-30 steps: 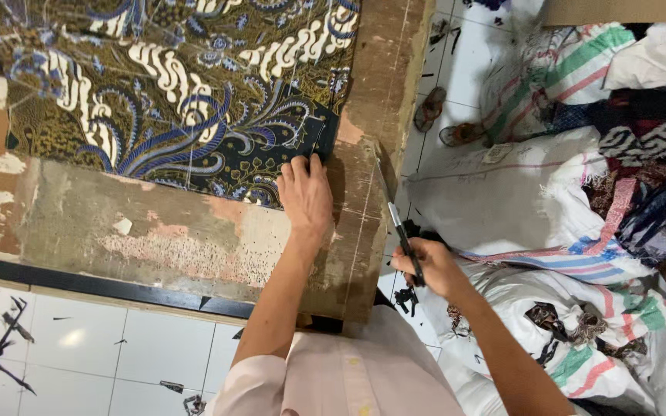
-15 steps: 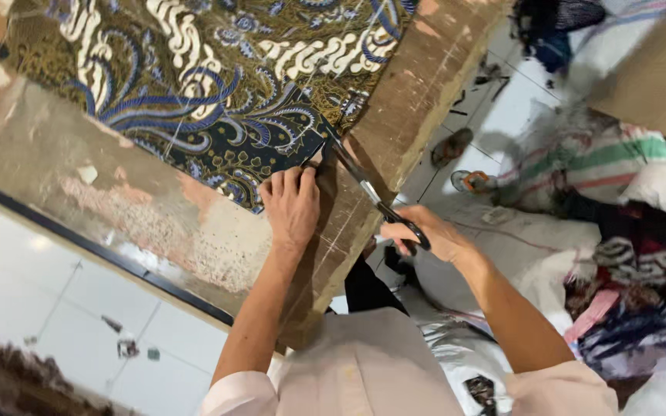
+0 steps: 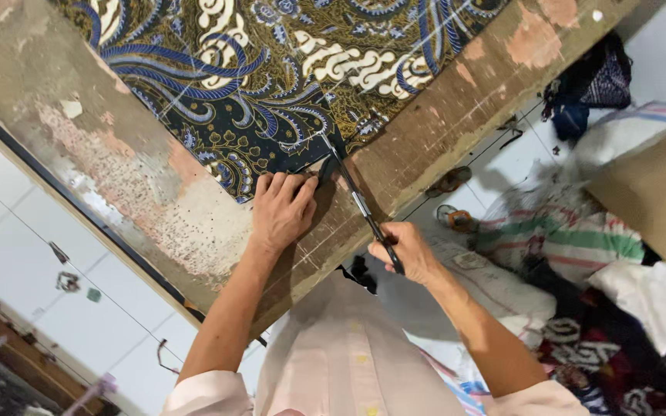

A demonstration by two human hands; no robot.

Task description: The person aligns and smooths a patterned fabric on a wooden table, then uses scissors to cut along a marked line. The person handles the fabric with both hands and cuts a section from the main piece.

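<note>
White tiled floor (image 3: pixel 32 254) around a worn, paint-flaked wooden tabletop (image 3: pixel 117 154) that runs diagonally through the view; heaps of striped and patterned cloth (image 3: pixel 580 246) on the floor to the right, a pair of sandals (image 3: pixel 450 182) near the tabletop's edge; a flat brown board (image 3: pixel 657 192) at far right. Batik fabric (image 3: pixel 271 62), dark ground with blue, cream and gold scrollwork, lies spread flat over the upper part of the tabletop; its near edge ends just at the fingers. Left hand (image 3: pixel 280 208) rests palm down, fingers spread, pressing the fabric's edge to the wood, grasping nothing. Right hand (image 3: pixel 401 250) is clenched around the handles of long scissors (image 3: pixel 352 192); blades point up to the fabric's edge, tips just beside the left hand's fingertips; whether the blades are parted I cannot tell. Pale pink shirt (image 3: pixel 348 362) below.
</note>
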